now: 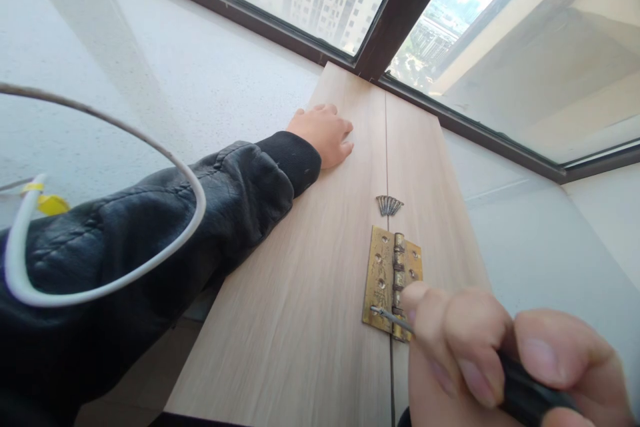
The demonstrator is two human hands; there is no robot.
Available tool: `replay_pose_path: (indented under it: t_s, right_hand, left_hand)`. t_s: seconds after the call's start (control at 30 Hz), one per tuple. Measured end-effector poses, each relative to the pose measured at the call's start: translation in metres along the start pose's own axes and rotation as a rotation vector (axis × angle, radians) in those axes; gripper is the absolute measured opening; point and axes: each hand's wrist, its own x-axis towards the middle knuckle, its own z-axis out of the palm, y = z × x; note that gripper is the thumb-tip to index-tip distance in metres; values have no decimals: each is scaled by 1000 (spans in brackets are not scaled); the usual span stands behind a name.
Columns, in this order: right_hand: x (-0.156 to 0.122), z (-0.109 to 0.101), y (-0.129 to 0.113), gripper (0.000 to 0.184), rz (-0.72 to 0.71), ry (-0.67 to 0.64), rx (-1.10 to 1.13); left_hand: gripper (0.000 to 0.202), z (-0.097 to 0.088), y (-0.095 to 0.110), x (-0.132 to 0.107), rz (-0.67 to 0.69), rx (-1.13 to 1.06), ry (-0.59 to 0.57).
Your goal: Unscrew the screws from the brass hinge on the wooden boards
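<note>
My right hand [480,340] is closed around the black handle of a screwdriver [533,383] at the lower right. Its thin metal shaft reaches left to the lowest hole on the left leaf of a brass hinge [373,277], where a screw head seems to sit under the tip. The hinge lies across the seam between two pale wooden boards [300,300], and my right fingers cover part of its right leaf. My left hand [325,133] rests open on the upper left board, holding nothing. Just above the hinge, several screws [389,205] lie fanned out over the seam.
A white cable [145,277] loops over my left sleeve, with a yellow tag [53,204] near its end. The boards lie on a white speckled ledge [215,73]. Dark window frames [385,7] border the far side, with buildings beyond the glass.
</note>
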Motion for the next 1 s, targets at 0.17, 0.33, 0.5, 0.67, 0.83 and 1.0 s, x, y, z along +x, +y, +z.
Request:
replay_pose_path:
  t_s: [0.17, 0.33, 0.5, 0.67, 0.83, 1.0]
  right_hand:
    - [-5, -3, 4, 14, -110, 161, -124]
    - [-8, -10, 1, 16, -151, 230, -202]
    - [-8, -11, -1, 22, -68, 311, -166]
    - [-2, 7, 5, 23, -85, 315, -82]
    - [7, 34, 4, 32, -79, 274, -31]
    - [-6, 30, 4, 29, -157, 189, -185]
  left_hand:
    - [48, 0, 0, 0, 3, -8, -2]
    - [47, 0, 0, -1, -3, -6, -5]
    - [47, 0, 0, -1, -1, -4, 1]
    - [48, 0, 1, 0, 7, -7, -8]
    - [47, 0, 2, 0, 2, -3, -11]
    - [48, 0, 1, 0, 9, -5, -10]
